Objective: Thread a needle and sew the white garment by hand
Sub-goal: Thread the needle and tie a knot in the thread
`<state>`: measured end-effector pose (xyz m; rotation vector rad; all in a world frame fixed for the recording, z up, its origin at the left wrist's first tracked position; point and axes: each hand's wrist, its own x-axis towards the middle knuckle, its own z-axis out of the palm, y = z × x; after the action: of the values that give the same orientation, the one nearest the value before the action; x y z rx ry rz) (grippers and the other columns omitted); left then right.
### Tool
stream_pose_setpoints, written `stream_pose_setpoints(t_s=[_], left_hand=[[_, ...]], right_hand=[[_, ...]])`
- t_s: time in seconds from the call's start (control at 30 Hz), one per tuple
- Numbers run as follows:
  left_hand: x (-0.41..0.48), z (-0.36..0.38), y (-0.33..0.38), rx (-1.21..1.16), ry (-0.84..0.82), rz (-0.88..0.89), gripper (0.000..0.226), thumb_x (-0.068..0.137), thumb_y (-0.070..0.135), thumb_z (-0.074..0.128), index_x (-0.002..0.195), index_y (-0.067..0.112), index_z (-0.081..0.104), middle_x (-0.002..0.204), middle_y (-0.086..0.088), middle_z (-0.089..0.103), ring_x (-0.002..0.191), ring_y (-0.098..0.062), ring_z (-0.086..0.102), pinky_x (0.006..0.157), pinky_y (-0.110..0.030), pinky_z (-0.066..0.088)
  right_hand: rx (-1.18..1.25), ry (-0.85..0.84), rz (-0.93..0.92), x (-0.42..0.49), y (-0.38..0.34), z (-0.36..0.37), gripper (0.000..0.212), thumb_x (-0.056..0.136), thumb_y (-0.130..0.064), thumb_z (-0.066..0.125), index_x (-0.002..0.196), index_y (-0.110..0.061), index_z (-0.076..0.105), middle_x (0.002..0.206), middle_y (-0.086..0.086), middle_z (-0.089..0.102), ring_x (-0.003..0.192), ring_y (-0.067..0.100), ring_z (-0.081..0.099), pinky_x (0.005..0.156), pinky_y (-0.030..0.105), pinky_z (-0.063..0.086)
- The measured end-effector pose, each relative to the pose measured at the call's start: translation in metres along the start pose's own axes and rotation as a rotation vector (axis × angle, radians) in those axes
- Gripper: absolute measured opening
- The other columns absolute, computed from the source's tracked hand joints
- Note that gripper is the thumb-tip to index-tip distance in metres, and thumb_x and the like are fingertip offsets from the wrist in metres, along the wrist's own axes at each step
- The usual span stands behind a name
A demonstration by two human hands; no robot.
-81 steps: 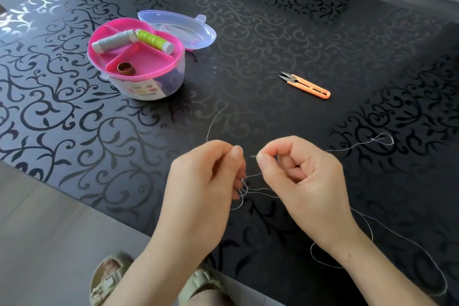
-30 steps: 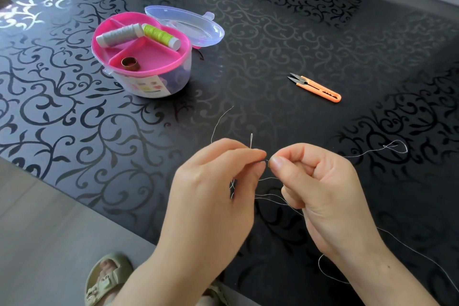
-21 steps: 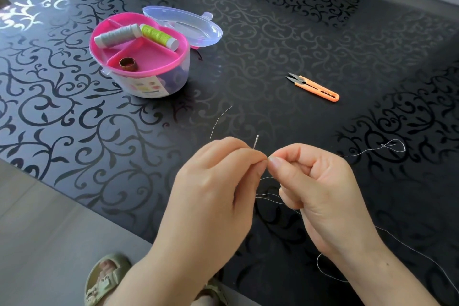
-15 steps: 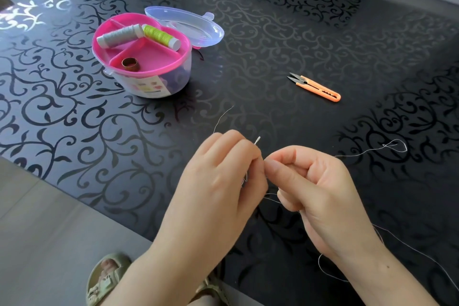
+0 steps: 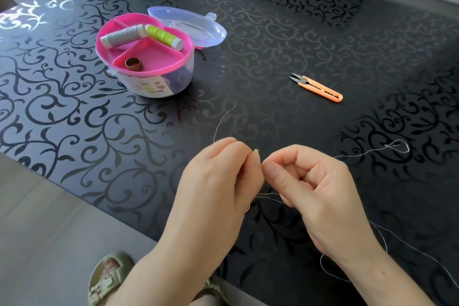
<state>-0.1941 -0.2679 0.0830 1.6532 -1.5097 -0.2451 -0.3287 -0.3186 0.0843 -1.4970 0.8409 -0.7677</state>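
Observation:
My left hand [image 5: 218, 179] and my right hand [image 5: 313, 189] meet fingertip to fingertip above the black patterned table [image 5: 273, 32]. The left fingers pinch the needle [image 5: 256, 150]; only its tiny tip shows above them. A thin white thread [image 5: 220, 123] rises from the left hand. More of it runs between the hands, and my right hand pinches it with thumb and forefinger. The thread trails right into a small loop [image 5: 397, 146] and past my right wrist. No white garment is in view.
A pink sewing box [image 5: 173, 71] stands at the back left with a grey spool [image 5: 124, 37], a green spool [image 5: 162, 36] and a brass thimble [image 5: 134, 64]; its clear lid [image 5: 193, 26] hangs open behind. Orange thread snips [image 5: 320, 88] lie right of centre. The table's near edge runs diagonally; a sandalled foot [image 5: 109, 278] is below.
The needle, earlier sticking up between my left fingers, has sunk until only its tip shows. Both hands have drawn tighter together and dropped slightly.

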Motion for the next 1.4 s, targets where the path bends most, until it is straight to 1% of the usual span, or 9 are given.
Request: stream_pose_setpoints(t_s=[0.17, 0.27, 0.4, 0.63, 0.8, 1.0, 1.17, 1.27, 1.4], left_hand=[[0.0, -0.001, 0.002, -0.031, 0.007, -0.008, 0.039, 0.095, 0.02, 0.044, 0.059, 0.009, 0.036, 0.056, 0.005, 0.034, 0.055, -0.016, 0.034, 0.051, -0.02, 0.03], [-0.002, -0.002, 0.002, -0.069, -0.01, -0.078, 0.045, 0.098, 0.028, 0.036, 0.062, 0.006, 0.052, 0.059, 0.002, 0.047, 0.059, -0.019, 0.047, 0.056, -0.028, 0.037], [-0.001, -0.007, 0.003, -0.188, 0.045, -0.236, 0.043, 0.098, 0.039, 0.032, 0.073, 0.023, 0.063, 0.071, 0.005, 0.058, 0.072, -0.008, 0.058, 0.066, -0.017, 0.043], [0.0, -0.01, 0.004, -0.258, 0.035, -0.301, 0.026, 0.092, 0.029, 0.044, 0.082, 0.02, 0.067, 0.077, 0.006, 0.062, 0.073, -0.014, 0.061, 0.066, -0.028, 0.047], [-0.001, -0.012, 0.004, -0.376, -0.081, -0.408, 0.018, 0.089, 0.015, 0.064, 0.082, 0.029, 0.071, 0.076, 0.01, 0.07, 0.068, -0.005, 0.067, 0.067, -0.019, 0.053], [0.0, -0.013, 0.01, -0.623, -0.154, -0.588, 0.028, 0.079, 0.004, 0.07, 0.085, 0.031, 0.075, 0.072, -0.002, 0.072, 0.064, -0.015, 0.071, 0.075, -0.051, 0.057], [-0.001, -0.008, 0.012, -0.702, -0.169, -0.618, 0.039, 0.076, 0.002, 0.072, 0.102, 0.026, 0.056, 0.072, -0.005, 0.072, 0.063, -0.023, 0.071, 0.075, -0.044, 0.058], [-0.002, -0.007, 0.012, -0.719, -0.178, -0.621, 0.025, 0.074, 0.005, 0.074, 0.092, 0.015, 0.062, 0.071, -0.005, 0.073, 0.062, -0.022, 0.071, 0.067, -0.033, 0.059], [-0.004, -0.007, 0.013, -0.776, -0.205, -0.628, 0.014, 0.068, 0.009, 0.076, 0.08, 0.012, 0.071, 0.071, -0.008, 0.073, 0.062, -0.024, 0.071, 0.065, -0.032, 0.06]], right_hand=[[0.018, 0.011, 0.004, 0.001, -0.002, 0.002, 0.01, 0.081, -0.022, 0.063, 0.073, -0.019, 0.068, 0.047, -0.014, 0.05, 0.043, 0.001, 0.041, 0.047, 0.01, 0.034], [0.034, 0.018, 0.006, 0.002, -0.003, 0.001, 0.013, 0.081, -0.02, 0.062, 0.07, -0.023, 0.068, 0.045, -0.015, 0.049, 0.042, 0.001, 0.042, 0.047, 0.009, 0.034], [0.09, 0.054, 0.054, 0.003, -0.002, -0.001, 0.01, 0.073, -0.03, 0.069, 0.069, -0.022, 0.069, 0.045, -0.013, 0.047, 0.041, 0.003, 0.039, 0.047, 0.012, 0.034], [0.172, 0.084, 0.123, 0.005, -0.001, -0.003, 0.016, 0.065, -0.037, 0.066, 0.064, -0.02, 0.068, 0.042, -0.007, 0.035, 0.04, 0.006, 0.026, 0.042, 0.018, 0.027], [0.172, 0.086, 0.104, 0.005, -0.002, -0.003, 0.016, 0.066, -0.036, 0.066, 0.066, -0.02, 0.069, 0.041, -0.012, 0.037, 0.039, 0.006, 0.027, 0.041, 0.017, 0.027], [0.158, 0.11, 0.091, 0.005, -0.004, -0.004, 0.008, 0.073, -0.02, 0.067, 0.067, -0.021, 0.072, 0.039, -0.007, 0.039, 0.037, 0.005, 0.028, 0.041, 0.019, 0.027], [0.136, 0.129, 0.045, 0.006, -0.001, -0.004, 0.013, 0.068, -0.034, 0.068, 0.069, -0.021, 0.071, 0.04, -0.012, 0.042, 0.037, 0.003, 0.032, 0.043, 0.014, 0.031], [0.086, 0.151, 0.026, 0.005, 0.0, -0.004, 0.008, 0.069, -0.03, 0.07, 0.068, -0.022, 0.07, 0.041, -0.012, 0.043, 0.038, 0.003, 0.035, 0.044, 0.013, 0.033], [-0.016, 0.184, -0.026, 0.003, 0.002, -0.003, 0.012, 0.072, -0.033, 0.066, 0.07, -0.021, 0.069, 0.044, 0.0, 0.041, 0.042, 0.006, 0.036, 0.046, 0.012, 0.037]])
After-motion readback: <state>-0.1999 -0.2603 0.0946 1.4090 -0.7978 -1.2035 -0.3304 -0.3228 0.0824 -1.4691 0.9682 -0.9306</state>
